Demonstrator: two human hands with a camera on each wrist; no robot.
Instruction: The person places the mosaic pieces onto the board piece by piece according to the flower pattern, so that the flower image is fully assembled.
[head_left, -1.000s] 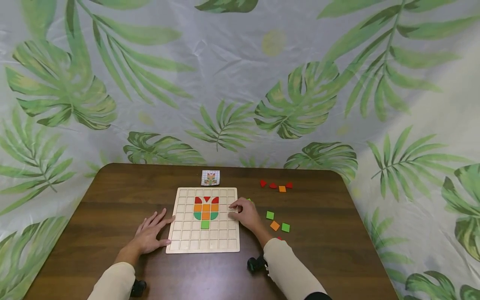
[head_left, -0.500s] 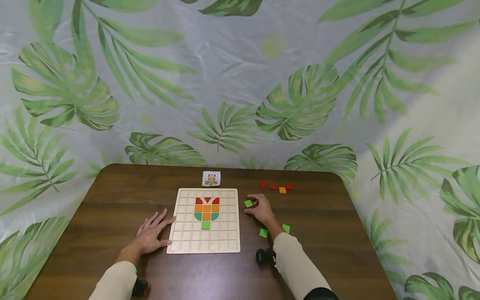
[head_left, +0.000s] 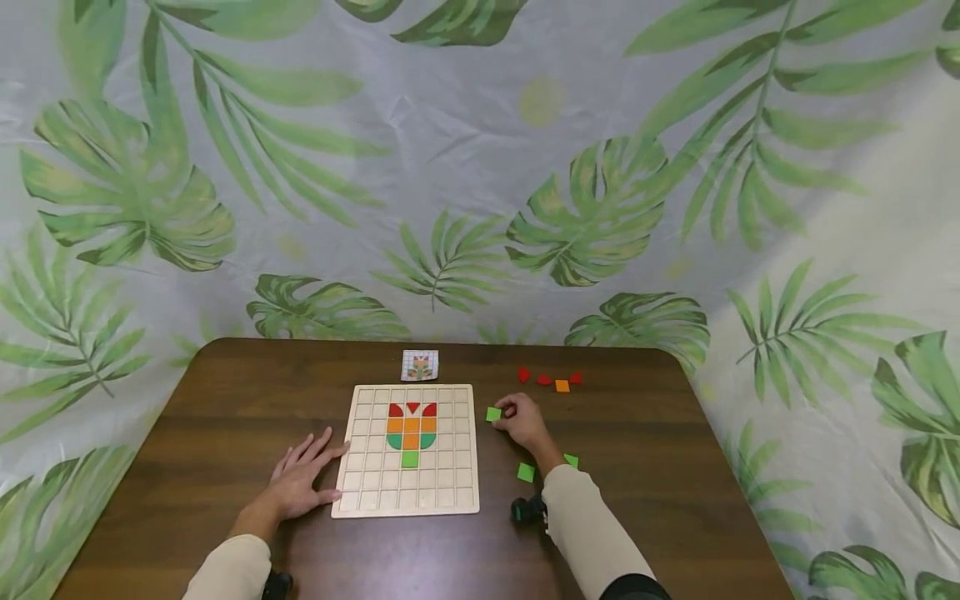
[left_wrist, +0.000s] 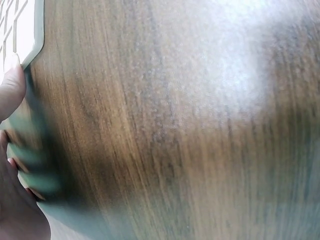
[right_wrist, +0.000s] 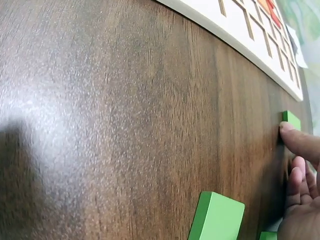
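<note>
A square wooden grid board (head_left: 375, 492) bears a tulip of red, orange and green pieces, with a green square (head_left: 409, 459) as its stem. My left hand (head_left: 298, 481) lies spread at the board's left side, thumb and index fingertip on its edge; in the left wrist view its thumb (left_wrist: 12, 90) touches the board's corner (left_wrist: 30, 45). Right of the board, my right hand (head_left: 525, 421) pinches a green square tile (head_left: 492, 414) between thumb and fingers, low over the table. That tile (right_wrist: 291, 119) shows beyond the thumb in the right wrist view.
Behind the board lies a small pattern card (head_left: 420, 365). Several red pieces (head_left: 543, 380) and an orange square (head_left: 562, 386) lie at the back right. Loose green tiles (head_left: 527, 472) sit near my right forearm, on the brown table (head_left: 637, 450). A leaf-patterned cloth (head_left: 450, 167) hangs behind.
My right hand has moved right, off the board's right edge, to the green square tile. That tile has turned a little straighter over the last half second. My left hand stays put.
</note>
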